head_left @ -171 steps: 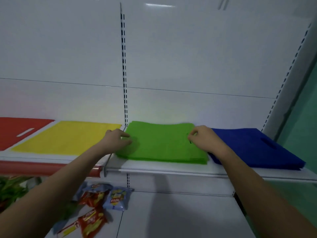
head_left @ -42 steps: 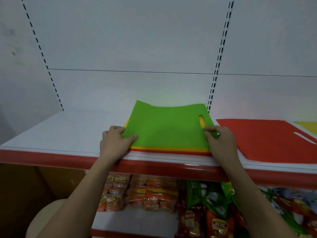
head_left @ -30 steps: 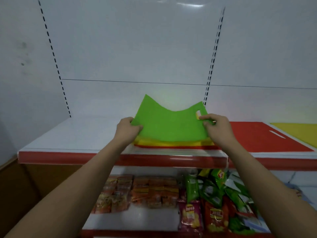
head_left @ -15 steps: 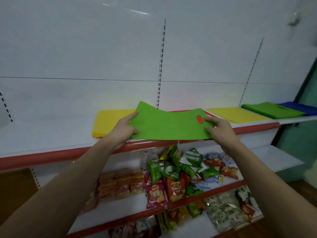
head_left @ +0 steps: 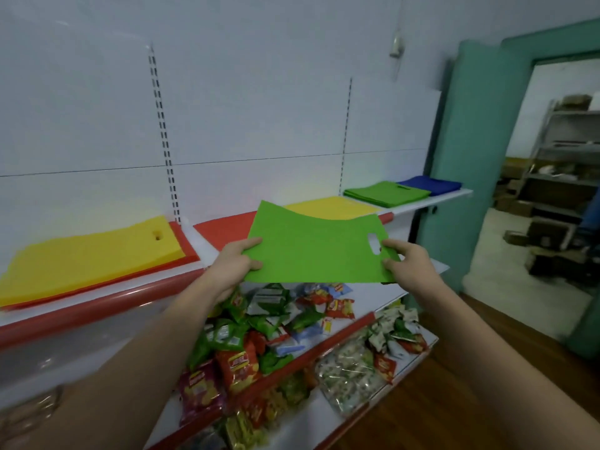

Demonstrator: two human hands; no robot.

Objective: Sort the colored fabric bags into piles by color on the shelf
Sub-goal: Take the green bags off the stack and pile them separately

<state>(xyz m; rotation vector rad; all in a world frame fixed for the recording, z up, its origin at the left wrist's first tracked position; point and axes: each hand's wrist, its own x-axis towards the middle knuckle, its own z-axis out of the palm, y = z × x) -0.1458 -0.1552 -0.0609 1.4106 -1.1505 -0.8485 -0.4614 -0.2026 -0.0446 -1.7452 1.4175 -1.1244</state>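
- The green bag (head_left: pixel 311 248), which lay on top of the mixed stack (head_left: pixel 91 254) a moment ago, is now lifted clear of the shelf (head_left: pixel 97 303), pinched between the left hand (head_left: pixel 234 259) and right hand (head_left: pixel 406 259).
- The mixed stack now shows a yellow bag on top, at 9 o'clock from the green bag.
- The view has swung right: the green pile (head_left: pixel 386 193) and blue pile (head_left: pixel 430 185) now show at 1 o'clock.

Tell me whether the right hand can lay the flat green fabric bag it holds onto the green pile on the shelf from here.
Probably not yet. The right hand and left hand hold the flat green fabric bag well short of the green pile, far along the shelf; nothing blocks the way.
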